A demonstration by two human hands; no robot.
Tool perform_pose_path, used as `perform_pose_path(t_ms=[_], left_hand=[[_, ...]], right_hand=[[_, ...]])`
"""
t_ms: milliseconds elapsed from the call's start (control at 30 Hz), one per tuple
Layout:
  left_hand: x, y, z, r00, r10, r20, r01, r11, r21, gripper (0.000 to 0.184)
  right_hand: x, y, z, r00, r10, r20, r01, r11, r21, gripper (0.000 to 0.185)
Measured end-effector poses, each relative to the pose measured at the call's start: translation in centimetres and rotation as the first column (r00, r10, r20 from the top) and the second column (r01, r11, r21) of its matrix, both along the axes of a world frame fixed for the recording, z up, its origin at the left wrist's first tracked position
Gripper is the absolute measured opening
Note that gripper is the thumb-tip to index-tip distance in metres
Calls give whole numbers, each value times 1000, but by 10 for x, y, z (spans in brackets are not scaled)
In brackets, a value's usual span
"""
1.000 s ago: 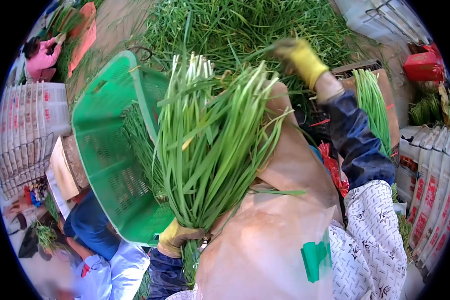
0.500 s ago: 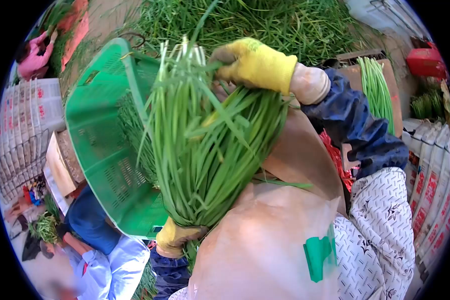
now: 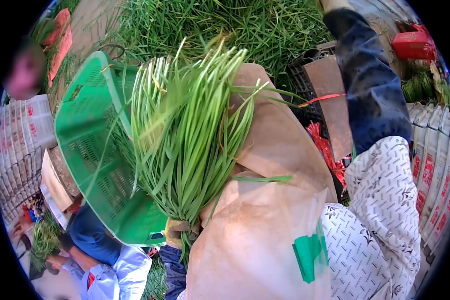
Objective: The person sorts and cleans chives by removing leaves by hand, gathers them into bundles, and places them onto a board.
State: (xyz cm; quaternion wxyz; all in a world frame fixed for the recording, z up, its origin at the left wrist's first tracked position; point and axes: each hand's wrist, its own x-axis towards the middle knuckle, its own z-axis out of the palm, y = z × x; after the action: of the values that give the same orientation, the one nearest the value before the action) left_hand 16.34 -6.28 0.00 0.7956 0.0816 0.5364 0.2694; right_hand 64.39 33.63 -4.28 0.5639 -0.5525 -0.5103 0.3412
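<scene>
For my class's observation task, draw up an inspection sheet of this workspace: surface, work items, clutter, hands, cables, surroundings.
Surface: tan sheet over the lap, with brownish marks and a green patch.
Work items: bunch of green stalks, pale ends up; tilted green basket beside it, with greens inside.
Clutter: loose heap of greens ahead; red strips at right.
Hands: gloved left hand grips the bunch low down; right hand out of view, its dark sleeve extending towards the top edge.
Cables: nothing seen.
Surroundings: pale stacked containers on the left; person in light blue, lower left.
</scene>
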Motion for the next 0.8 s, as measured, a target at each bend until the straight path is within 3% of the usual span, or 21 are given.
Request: perform_pose_path(t_ms=[33,133,167,200,233,267,333,400,433,533,567,633,667,700,733,767,800], left_hand=[[-1,-2,-1,1000,8,2,-8,1000,-1,50],[-3,-6,-1,1000,27,16,-27,1000,-5,49],[-3,-6,-2,999,30,17,-30,999,-11,49],[-2,-4,-1,999,31,19,-30,999,-16,49],[-3,-3,-2,999,25,22,-24,1000,-18,49],[-3,-2,-1,999,19,27,-18,1000,-21,48],[-1,-5,-3,999,25,33,-24,1000,-15,48],[0,-7,-3,999,36,36,-36,999,-5,48],[0,-9,-3,998,47,41,-47,999,-2,47],[2,-15,-8,996,70,57,-70,998,-4,47],[1,-14,-10,995,74,62,-75,997,4,47],[1,-17,-13,994,82,67,-83,997,3,46],[0,-19,-16,994,90,69,-90,996,5,46],[-2,-21,-19,993,90,71,-91,996,3,46],[-5,-22,-21,994,89,68,-89,996,-1,46],[-4,-21,-22,993,94,69,-94,996,5,46],[-3,-20,-23,992,106,66,-107,994,13,45]], right_hand=[[-14,-37,3,794,-44,606,28,999,36,38],[-44,-87,-3,748,390,537,-171,895,-411,53],[-53,-98,-7,739,660,136,-454,637,-622,68],[-75,-117,9,577,815,62,-608,479,-634,68],[-102,-136,25,527,845,94,-593,445,-672,65],[-122,-150,16,489,798,352,-516,590,-621,58],[-148,-155,27,394,745,539,-443,668,-599,47],[-149,-147,-4,659,721,214,-582,669,-463,35],[-148,-143,0,719,695,30,-580,623,-525,29],[-123,-117,-6,784,613,-98,-563,636,-528,33],[-111,-105,-10,815,575,-69,-519,673,-527,41],[-72,-73,-23,913,379,149,-260,824,-503,57],[-48,-55,-26,879,279,387,-49,860,-509,65],[-34,-43,-17,662,278,696,188,837,-513,74],[-44,-45,2,452,300,840,295,838,-458,82],[-75,-60,26,309,216,926,193,939,-283,79],[-103,-80,50,587,213,781,-7,966,-258,73]])
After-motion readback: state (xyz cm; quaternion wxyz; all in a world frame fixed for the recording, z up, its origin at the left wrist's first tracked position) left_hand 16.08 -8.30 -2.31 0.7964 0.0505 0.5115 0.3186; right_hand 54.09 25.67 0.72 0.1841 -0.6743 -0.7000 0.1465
